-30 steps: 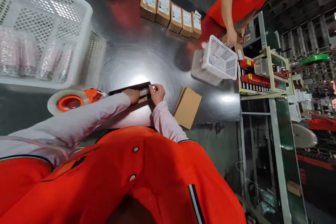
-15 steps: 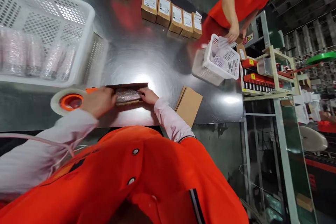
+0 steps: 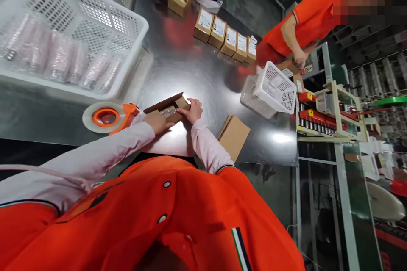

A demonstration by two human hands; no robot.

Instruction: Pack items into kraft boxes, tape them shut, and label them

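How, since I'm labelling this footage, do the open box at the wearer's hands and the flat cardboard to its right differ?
The open box is folded up with raised walls, while the flat cardboard lies in stacked layers. The left hand and right hand are both on the open box; neither touches the flat cardboard. A clear-wrapped item shows inside the open box; none shows on the flat cardboard. Both are brown.

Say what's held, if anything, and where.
An open cardboard box: the right hand grips its right end; the left hand is on its near left side, grip unclear.
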